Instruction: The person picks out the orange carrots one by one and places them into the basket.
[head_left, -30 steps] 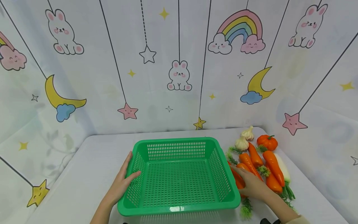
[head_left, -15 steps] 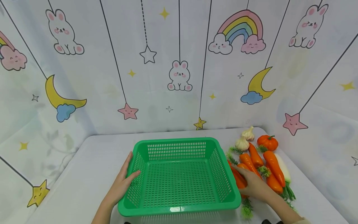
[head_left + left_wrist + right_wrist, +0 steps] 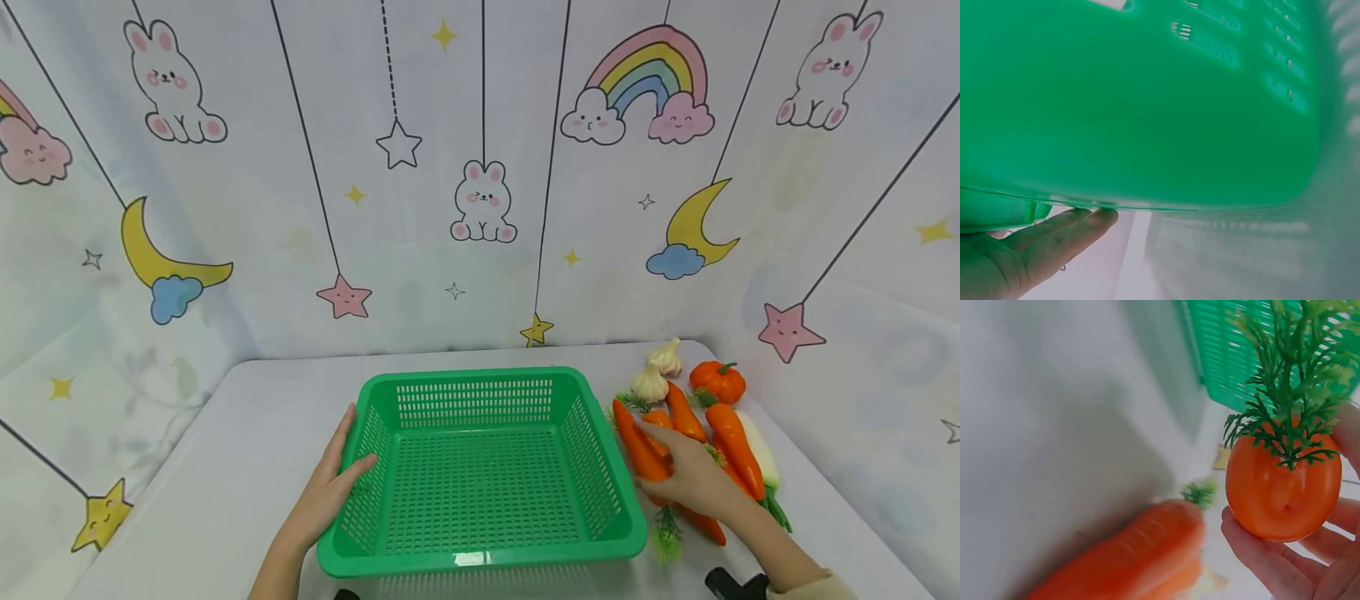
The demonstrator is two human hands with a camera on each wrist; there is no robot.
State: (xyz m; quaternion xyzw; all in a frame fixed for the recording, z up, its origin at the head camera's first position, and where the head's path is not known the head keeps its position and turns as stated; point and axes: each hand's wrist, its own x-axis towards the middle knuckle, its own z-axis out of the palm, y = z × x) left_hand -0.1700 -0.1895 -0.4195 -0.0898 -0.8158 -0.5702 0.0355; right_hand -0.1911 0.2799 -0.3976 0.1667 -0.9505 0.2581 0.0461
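A green plastic basket [image 3: 480,492] with slotted walls stands on the table, with nothing in it. My left hand [image 3: 330,483] grips its left rim, thumb over the inside and fingers along the outer wall; the left wrist view shows those fingers [image 3: 1072,234] against the green plastic. To the right of the basket, my right hand [image 3: 693,475] holds an orange carrot [image 3: 637,442]. In the right wrist view, the fingers wrap the thick end of this carrot [image 3: 1283,494], its green leafy top [image 3: 1294,381] pointing toward the basket. The hand hides part of the carrot in the head view.
More carrots [image 3: 733,442] lie under and beyond the right hand. A white radish [image 3: 759,450] with green stalks is at their right. Garlic bulbs [image 3: 648,385] and a small orange pumpkin [image 3: 717,382] sit behind. A printed cloth [image 3: 420,200] hangs past the table's far edge.
My right hand has raised the carrot from the pile and shifted slightly right and up, baring another carrot beneath it. My left hand and the basket have stayed in place.
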